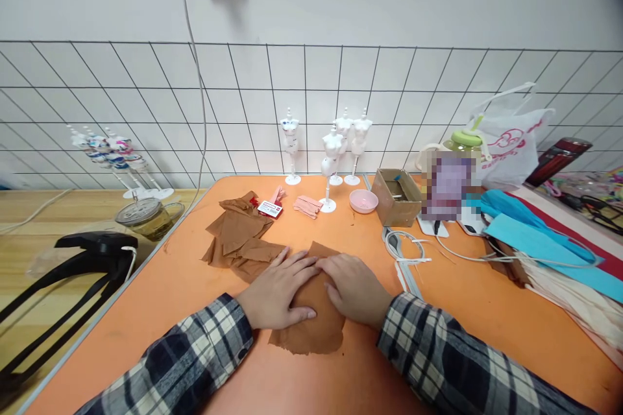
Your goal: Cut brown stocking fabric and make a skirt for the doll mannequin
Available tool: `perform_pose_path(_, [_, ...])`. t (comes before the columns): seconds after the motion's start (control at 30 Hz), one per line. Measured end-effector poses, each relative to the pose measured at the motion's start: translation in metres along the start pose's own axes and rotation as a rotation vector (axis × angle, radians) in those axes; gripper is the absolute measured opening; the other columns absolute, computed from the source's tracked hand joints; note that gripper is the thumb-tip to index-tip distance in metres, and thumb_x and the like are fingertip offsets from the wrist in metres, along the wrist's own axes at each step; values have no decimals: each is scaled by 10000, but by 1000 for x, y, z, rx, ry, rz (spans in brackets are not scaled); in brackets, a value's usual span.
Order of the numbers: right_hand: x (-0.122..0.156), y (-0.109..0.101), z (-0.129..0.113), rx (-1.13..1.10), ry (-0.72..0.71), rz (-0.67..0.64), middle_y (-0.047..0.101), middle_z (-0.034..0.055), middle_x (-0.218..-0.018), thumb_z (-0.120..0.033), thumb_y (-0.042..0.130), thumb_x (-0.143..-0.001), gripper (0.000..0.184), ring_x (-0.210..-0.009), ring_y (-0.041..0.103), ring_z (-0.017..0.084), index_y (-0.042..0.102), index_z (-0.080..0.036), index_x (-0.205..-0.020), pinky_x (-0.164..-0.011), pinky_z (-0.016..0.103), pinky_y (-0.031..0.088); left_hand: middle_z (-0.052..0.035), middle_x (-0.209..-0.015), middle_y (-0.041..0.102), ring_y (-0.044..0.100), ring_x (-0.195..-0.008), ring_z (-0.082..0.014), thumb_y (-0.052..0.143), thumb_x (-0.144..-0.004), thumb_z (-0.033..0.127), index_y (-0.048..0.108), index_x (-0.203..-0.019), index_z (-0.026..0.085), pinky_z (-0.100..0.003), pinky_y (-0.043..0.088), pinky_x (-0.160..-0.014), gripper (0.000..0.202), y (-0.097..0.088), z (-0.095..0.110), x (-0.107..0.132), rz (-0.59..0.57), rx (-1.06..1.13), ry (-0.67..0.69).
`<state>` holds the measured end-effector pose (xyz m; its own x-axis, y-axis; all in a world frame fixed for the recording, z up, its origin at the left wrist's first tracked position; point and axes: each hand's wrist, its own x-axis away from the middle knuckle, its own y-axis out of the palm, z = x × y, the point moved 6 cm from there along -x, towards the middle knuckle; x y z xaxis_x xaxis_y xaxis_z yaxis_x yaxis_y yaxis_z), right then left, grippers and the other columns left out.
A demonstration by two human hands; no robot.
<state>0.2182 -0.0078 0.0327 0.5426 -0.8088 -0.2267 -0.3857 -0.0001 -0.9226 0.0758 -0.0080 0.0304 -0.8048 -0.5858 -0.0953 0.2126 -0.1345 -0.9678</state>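
A brown fabric piece (314, 331) lies on the orange table (185, 285) right in front of me. My left hand (277, 292) rests flat on its left part, fingers stretched forward and slightly apart. My right hand (355, 286) lies flat on its right part, fingertips touching those of the left. Both hands press the cloth and grip nothing. A pile of several more brown fabric pieces (241, 233) lies just beyond my left hand.
Small white mannequin busts on stands (335, 142) line the back edge by a wire grid. A pink bowl (363, 200), a cardboard box (396, 196), white cables (406, 248), blue and cream cloth (540, 240) sit right. A glass mug (143, 215) and black tool (97, 249) sit left.
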Motion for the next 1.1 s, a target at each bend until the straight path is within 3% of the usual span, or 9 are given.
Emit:
perform_pose_path(0.13, [1, -4, 1, 132, 106, 25, 572, 104, -1274, -339, 515, -913, 332, -1166, 477, 251, 586, -178, -1195, -1049, 436, 307, -118, -1349, 580, 475, -1285, -297, 561, -876, 493, 550, -1289, 220, -503, 300, -1111, 496, -30, -8, 4, 107, 35, -19])
perform_pose_path(0.2, [3, -5, -1, 146, 128, 37, 556, 108, -1297, -385, 498, -923, 350, -1167, 477, 260, 594, -189, -1197, -1029, 435, 331, -95, -1245, 641, 552, -1173, -249, 544, -902, 430, 606, -1215, 240, -406, 403, -1017, 372, -52, -27, 14, 157, 44, -80])
perform_pose_path(0.27, [7, 0, -3, 150, 169, 9, 546, 136, -1306, -448, 495, -915, 453, -1151, 489, 277, 558, -177, -1273, -985, 432, 374, -75, -1284, 613, 521, -1196, -287, 638, -815, 499, 604, -1245, 301, -432, 396, -998, 474, -65, -55, 30, 138, -30, -185])
perform_pose_path(0.37, [6, 15, -5, 159, 220, -43, 449, 184, -1429, -567, 436, -911, 657, -1261, 419, 332, 439, -141, -1412, -1049, 518, 306, -60, -1391, 546, 452, -1271, -358, 713, -711, 533, 594, -1278, 383, -514, 344, -1013, 598, -65, -99, 52, 105, -127, -350])
perform_pose_path(0.47, [-11, 27, -4, 123, 199, -65, 334, 145, -1528, -577, 338, -947, 637, -1371, 313, 319, 386, -191, -1451, -1106, 578, 185, -58, -1276, 643, 526, -1215, -332, 614, -810, 479, 702, -1126, 359, -502, 353, -1011, 350, -54, -123, 58, 153, -65, -453])
perform_pose_path(0.57, [-39, 32, 3, 80, 193, -76, 296, 113, -1552, -533, 331, -963, 598, -1406, 266, 284, 340, -208, -1464, -1106, 604, 168, -70, -1116, 714, 627, -1069, -273, 510, -880, 480, 745, -956, 265, -410, 442, -949, 327, -52, -127, 53, 328, 152, -496])
perform_pose_path(0.8, [-92, 37, -15, 103, 49, -46, 334, 90, -1511, -496, 392, -959, 462, -1377, 272, 268, 477, -284, -1360, -1107, 543, 193, -81, -940, 741, 669, -849, -249, 556, -821, 506, 708, -956, 174, -336, 531, -764, 389, -57, -132, 61, 668, 469, -714])
perform_pose_path(0.97, [-101, 41, -31, 45, -53, -74, 525, 78, -1301, -393, 440, -960, 394, -1243, 417, 231, 472, -272, -1333, -1102, 546, 193, -57, -924, 709, 636, -846, -203, 599, -805, 405, 702, -955, 179, -275, 511, -723, 290, -71, -127, 74, 1031, 570, -723])
perform_pose_path(1.1, [-96, 46, -40, -42, -188, -114, 461, 80, -1428, -402, 421, -972, 384, -1343, 330, 238, 463, -237, -1316, -1101, 617, 149, -15, -828, 629, 575, -675, -145, 581, -805, 389, 634, -954, 213, -285, 523, -659, 236, -83, -136, 97, 1336, 735, -736])
